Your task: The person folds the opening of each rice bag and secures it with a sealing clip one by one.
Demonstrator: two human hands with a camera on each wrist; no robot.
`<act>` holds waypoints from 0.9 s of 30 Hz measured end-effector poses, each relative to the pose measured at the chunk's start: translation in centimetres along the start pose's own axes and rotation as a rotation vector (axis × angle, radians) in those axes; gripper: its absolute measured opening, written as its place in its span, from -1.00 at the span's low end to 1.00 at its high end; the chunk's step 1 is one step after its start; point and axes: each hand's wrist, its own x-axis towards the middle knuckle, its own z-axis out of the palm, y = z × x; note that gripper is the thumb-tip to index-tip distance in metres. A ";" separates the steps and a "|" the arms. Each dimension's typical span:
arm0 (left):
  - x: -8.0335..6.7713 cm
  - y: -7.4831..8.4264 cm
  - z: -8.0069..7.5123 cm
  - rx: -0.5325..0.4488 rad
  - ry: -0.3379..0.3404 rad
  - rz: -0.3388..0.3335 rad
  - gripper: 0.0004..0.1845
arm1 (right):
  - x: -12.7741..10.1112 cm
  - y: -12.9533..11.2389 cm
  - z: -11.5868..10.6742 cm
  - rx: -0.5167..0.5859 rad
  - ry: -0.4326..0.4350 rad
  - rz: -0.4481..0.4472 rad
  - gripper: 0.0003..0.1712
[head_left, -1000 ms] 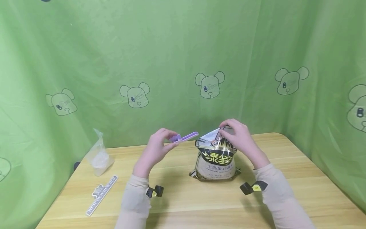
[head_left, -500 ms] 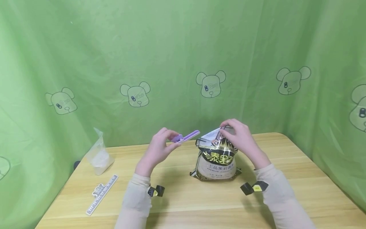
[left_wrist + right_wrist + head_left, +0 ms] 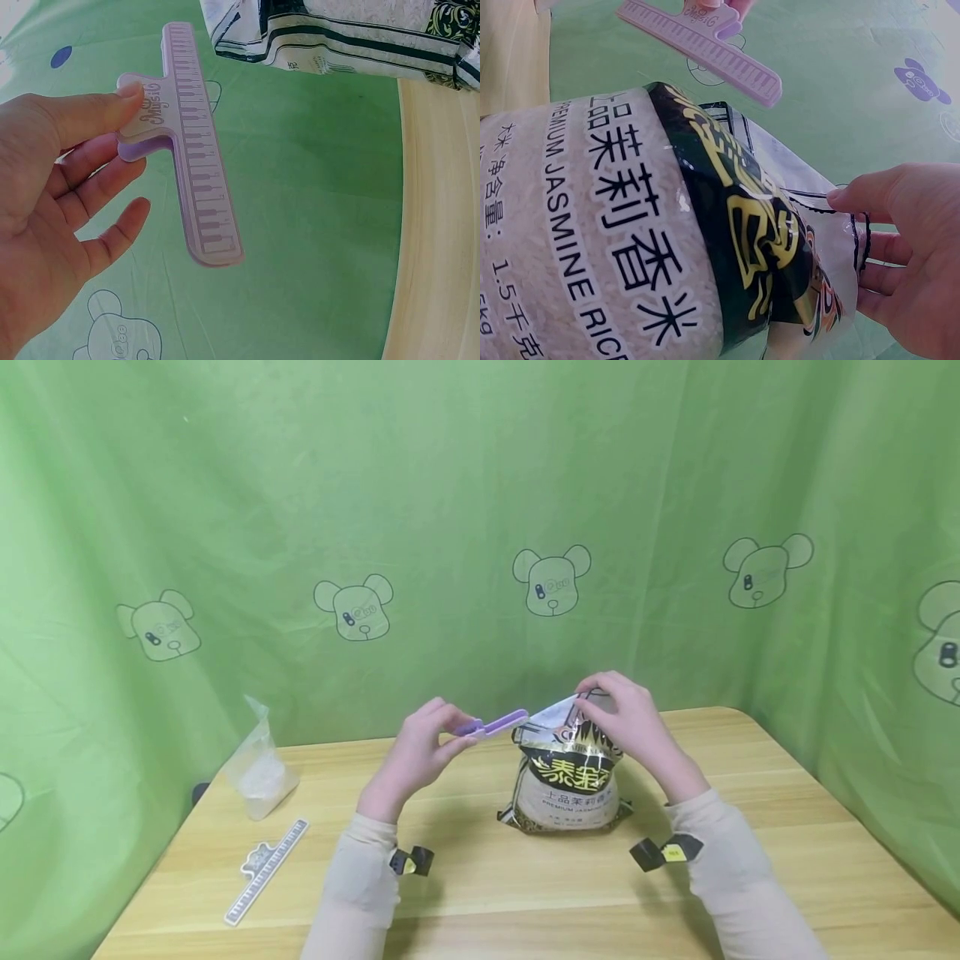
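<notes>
My left hand (image 3: 420,752) pinches a purple bag clip (image 3: 202,142) by its bear-shaped grip, marked "Music", with a piano-key print along the bar. In the head view, the clip's far end points right, close beside the upper left corner of a bag of jasmine rice (image 3: 573,802). That bag stands upright on the table, its top folded over at a slant. With thumb and fingers, my right hand (image 3: 907,240) pinches the folded top of the bag. The clip appears apart from the bag in the right wrist view.
A matching white clip (image 3: 266,872) lies on the left of the wooden table (image 3: 480,910). Behind it stands a knotted clear plastic bag (image 3: 262,777) with white contents. A green curtain (image 3: 450,485) with bear-head prints hangs behind the table.
My left hand has moved slightly right, bringing the clip's end nearer to the rice bag's top corner. The clip has tilted a little. My right hand keeps its hold on the bag.
</notes>
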 end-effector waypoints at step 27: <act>0.3 -0.2 2.4 0.059 -0.023 -0.003 -0.84 | 0.0 -0.1 0.0 -0.010 -0.001 -0.009 -0.79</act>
